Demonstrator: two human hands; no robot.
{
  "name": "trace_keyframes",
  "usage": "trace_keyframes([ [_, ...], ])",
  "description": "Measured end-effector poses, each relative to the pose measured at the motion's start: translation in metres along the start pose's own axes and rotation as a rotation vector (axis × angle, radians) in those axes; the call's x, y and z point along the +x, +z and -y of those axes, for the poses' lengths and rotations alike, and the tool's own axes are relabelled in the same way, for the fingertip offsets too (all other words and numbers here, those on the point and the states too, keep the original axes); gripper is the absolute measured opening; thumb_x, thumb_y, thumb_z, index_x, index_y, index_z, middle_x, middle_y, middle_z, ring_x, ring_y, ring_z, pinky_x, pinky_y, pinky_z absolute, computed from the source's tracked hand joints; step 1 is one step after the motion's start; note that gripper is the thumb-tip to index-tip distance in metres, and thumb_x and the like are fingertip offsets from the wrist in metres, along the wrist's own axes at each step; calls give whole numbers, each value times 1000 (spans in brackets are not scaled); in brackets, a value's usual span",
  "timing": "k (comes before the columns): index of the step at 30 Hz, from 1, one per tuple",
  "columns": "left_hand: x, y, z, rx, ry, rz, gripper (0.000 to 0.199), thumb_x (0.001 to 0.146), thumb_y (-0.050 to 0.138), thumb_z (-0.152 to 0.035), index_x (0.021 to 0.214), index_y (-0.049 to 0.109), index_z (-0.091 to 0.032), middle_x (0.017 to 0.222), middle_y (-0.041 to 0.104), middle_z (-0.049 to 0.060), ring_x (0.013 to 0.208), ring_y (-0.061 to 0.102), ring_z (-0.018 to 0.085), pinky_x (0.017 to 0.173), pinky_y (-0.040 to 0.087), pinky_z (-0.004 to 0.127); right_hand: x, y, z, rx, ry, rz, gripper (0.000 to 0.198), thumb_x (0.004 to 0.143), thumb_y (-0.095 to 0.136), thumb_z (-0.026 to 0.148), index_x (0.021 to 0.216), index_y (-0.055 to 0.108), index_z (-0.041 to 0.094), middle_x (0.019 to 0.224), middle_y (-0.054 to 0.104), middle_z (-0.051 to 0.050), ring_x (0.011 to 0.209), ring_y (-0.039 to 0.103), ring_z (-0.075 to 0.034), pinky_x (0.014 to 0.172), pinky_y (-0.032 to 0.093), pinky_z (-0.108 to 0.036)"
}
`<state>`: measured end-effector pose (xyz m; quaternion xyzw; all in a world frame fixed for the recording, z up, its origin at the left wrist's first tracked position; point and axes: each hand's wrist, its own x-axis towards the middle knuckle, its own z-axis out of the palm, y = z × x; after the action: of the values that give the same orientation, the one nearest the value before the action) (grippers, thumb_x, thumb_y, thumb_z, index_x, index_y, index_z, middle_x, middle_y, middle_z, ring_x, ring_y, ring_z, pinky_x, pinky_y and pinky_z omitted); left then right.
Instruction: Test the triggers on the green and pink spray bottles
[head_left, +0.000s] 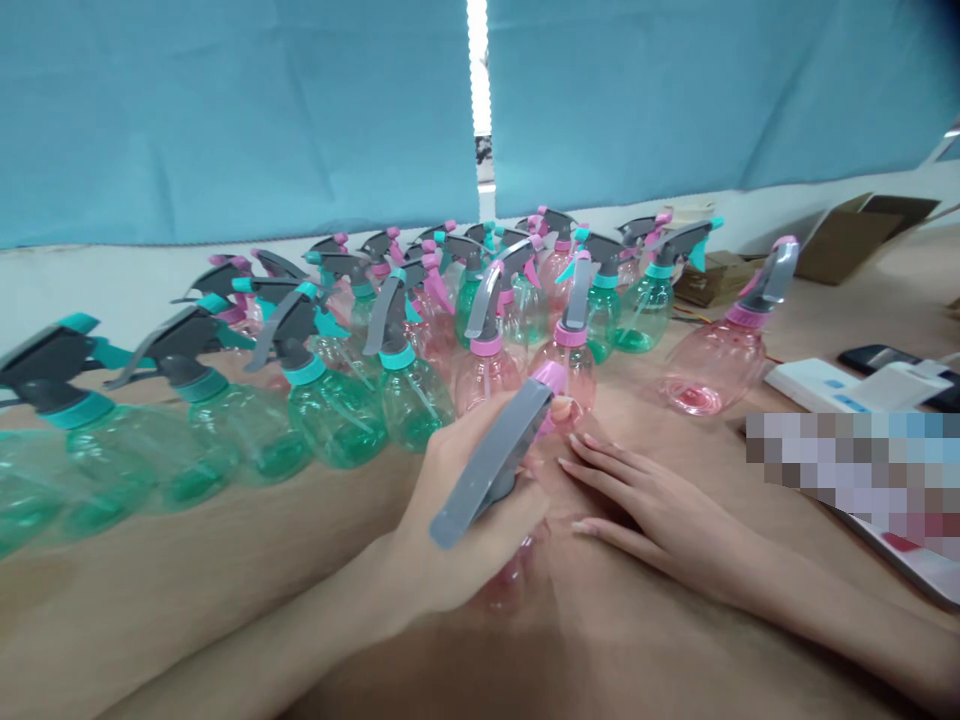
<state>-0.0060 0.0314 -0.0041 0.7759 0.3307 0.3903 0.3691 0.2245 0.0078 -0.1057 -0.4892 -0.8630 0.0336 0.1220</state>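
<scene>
While clutching a pink spray bottle [491,465] in the left hand [472,565], rests the right hand [664,515], loosely spread, nearby. Has sprayers [386,320] already on bottles [415,400] clustered beyond, leaving one in hand.

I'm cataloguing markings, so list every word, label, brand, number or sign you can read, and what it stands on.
No text is readable.
Pink plastic spray bottle with grey trigger, in left hand: no lettering visible.
White plastic block with blue patches, right: too blurred to read.
Flat white item below it: mostly pixelated, nothing legible.
Black and white patch, centre back: too blurred.
</scene>
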Motion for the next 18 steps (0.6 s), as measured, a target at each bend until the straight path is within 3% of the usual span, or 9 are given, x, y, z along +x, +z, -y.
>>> trace_keyframes([
  [3, 2, -1, 0, 6, 18, 4, 24, 72, 49, -16, 95, 55, -22, 70, 44, -5, 59, 42, 15, 56, 38, 31, -1, 0, 0, 20, 3, -3, 64, 98, 43, 57, 145, 45, 15, 153, 38, -13, 142, 34, -31, 112, 36, -54],
  [8, 1, 0, -1, 41, 14, -12, 10, 71, 47, -15, 75, 46, -24, 68, 46, -4, 59, 46, 15, 54, 38, 30, -1, -1, 0, 48, 13, -11, 63, 97, 45, 56, 145, 47, 15, 153, 39, -13, 142, 34, -32, 112, 36, -54],
  [18, 2, -4, -10, 82, 2, 18, 18, 67, 46, -17, 65, 31, -25, 61, 37, -6, 52, 35, 13, 49, 30, 29, 0, -1, 1, 68, 12, -20, 61, 97, 47, 55, 146, 46, 18, 152, 41, -12, 141, 35, -33, 112, 36, -56],
])
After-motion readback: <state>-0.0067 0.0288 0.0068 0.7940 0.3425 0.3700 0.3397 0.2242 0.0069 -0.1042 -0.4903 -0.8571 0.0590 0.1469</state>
